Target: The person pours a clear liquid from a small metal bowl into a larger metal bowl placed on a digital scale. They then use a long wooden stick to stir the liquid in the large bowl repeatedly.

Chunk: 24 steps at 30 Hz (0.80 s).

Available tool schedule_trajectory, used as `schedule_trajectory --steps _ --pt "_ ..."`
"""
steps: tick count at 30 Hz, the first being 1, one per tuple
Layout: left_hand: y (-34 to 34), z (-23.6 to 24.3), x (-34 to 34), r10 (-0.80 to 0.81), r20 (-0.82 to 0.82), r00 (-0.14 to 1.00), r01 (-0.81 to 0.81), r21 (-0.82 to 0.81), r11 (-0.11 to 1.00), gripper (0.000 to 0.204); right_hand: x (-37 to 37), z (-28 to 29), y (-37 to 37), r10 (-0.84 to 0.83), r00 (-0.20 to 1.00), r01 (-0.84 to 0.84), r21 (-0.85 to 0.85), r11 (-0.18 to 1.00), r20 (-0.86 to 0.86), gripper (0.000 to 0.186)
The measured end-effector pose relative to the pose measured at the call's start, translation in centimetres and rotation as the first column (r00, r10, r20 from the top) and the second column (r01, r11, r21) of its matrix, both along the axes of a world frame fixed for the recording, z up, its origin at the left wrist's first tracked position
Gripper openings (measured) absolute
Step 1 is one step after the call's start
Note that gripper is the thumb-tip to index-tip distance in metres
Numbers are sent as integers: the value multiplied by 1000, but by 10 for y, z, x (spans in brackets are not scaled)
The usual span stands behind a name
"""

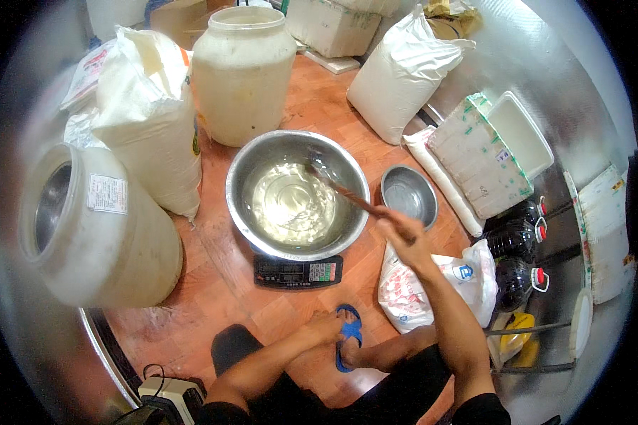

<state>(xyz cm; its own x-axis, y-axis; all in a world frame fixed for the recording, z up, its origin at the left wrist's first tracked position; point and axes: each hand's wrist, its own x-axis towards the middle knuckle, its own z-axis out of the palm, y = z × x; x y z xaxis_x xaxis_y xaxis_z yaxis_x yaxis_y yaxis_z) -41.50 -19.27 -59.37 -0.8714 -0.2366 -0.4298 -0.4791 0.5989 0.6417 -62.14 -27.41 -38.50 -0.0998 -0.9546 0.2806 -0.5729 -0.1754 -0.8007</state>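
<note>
Holding 1 long, brown, stick-shaped utensil [354, 199] in 1 wide, round, silver metal basin [242, 190], R hand [404, 232].
Qty: basin w/ clear liquid [289, 205], on 1 black rectangular scale [280, 273]; 1 small, round, grey metal bowl [410, 202] to its R; 2 large whitish plastic drums [244, 78]; 3 dark, red-capped bottles [512, 283]. R hand: closed round utensil's near end; far end blurred, inside basin rim. L hand [324, 327]: by 1 blue sandal [349, 329], fingers partly curled; grip/contact: can't tell.
</note>
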Motion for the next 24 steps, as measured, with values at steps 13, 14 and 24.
schedule_trajectory --steps 13,14,24 --pt "3 3 7 31 -34 999 -31 15 999 66 -28 63 14 -568 799 567 66 821 198 33" --pt "4 -5 9 39 -36 999 -39 13 999 66 -25 56 9 -578 791 585 31 811 200 34" --pt "2 8 9 24 -74 997 -21 44 999 65 9 15 0 -146 956 112 142 984 256 28"
